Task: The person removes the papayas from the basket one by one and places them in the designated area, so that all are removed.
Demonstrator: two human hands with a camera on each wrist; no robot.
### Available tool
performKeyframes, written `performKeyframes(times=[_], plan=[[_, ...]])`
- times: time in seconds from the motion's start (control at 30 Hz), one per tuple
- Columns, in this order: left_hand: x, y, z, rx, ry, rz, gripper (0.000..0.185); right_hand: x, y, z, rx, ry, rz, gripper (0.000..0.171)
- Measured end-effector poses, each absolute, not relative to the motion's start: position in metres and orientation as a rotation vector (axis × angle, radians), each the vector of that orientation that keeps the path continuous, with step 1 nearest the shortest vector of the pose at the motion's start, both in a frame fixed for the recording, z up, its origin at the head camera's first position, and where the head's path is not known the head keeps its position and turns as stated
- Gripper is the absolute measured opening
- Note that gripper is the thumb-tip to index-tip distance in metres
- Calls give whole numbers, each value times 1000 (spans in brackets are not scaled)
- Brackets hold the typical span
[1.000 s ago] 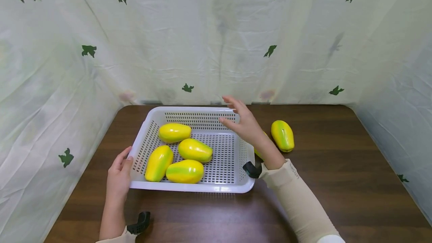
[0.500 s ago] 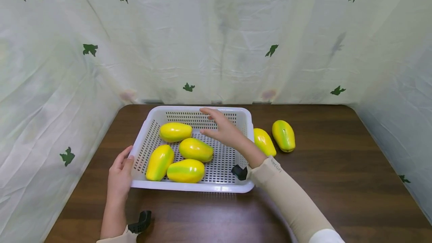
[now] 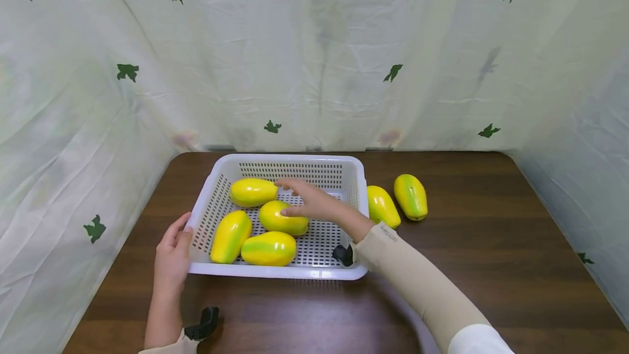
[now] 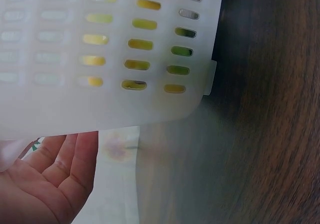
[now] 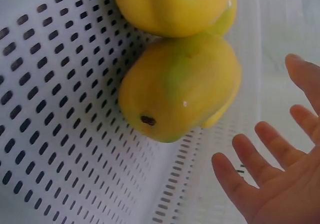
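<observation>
A white perforated basket [image 3: 275,273] holds several yellow-green papayas [image 3: 268,248]. My right hand [image 3: 301,201] reaches into it from the right, fingers straight and spread, just over the middle papaya [image 3: 279,225]. In the right wrist view its fingers [image 5: 272,154] stand apart from a papaya [image 5: 180,87] and hold nothing. My left hand [image 3: 172,253] rests with straight fingers against the basket's front left corner. The left wrist view shows the open palm [image 4: 45,184] beside the basket wall [image 4: 100,49].
Two more papayas [image 3: 383,206] [image 3: 410,196] lie on the dark wooden table [image 3: 491,245] just right of the basket. A leaf-printed cloth [image 3: 314,59] hangs close around the back and both sides.
My right hand has moved left and down from above the basket's right rim to over the middle papaya. The left hand and basket have stayed put.
</observation>
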State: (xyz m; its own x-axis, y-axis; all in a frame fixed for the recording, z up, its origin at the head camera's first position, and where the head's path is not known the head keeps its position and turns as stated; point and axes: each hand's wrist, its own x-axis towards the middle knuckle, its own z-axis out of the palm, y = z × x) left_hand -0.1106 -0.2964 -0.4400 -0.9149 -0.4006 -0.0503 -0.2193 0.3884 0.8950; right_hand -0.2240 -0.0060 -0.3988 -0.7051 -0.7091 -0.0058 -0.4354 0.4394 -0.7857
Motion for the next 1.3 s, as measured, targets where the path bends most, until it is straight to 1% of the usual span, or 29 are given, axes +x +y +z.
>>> performKeyframes(times=[0.2, 0.47, 0.73, 0.87, 1.1, 1.3], plan=[[-108, -291, -432, 571, -2447, -1579, 48, -225, -9, -407, -1006, 2303, -1019, 64], [-110, -297, -441, 541, -2453, -1571, 49, -224, -9, -413, -1013, 2285, -826, 63], [-106, -286, -423, 608, -2475, -1585, 47, -224, -9, -418, -952, 2309, -809, 69], [-106, -286, -425, 602, -2472, -1569, 48, -224, -8, -418, -921, 2315, -802, 71], [-107, -286, -426, 610, -2461, -1563, 48, -223, -6, -416, -904, 2330, -771, 69], [-107, -285, -425, 605, -2471, -1574, 47, -226, -4, -414, -935, 2303, -878, 68]])
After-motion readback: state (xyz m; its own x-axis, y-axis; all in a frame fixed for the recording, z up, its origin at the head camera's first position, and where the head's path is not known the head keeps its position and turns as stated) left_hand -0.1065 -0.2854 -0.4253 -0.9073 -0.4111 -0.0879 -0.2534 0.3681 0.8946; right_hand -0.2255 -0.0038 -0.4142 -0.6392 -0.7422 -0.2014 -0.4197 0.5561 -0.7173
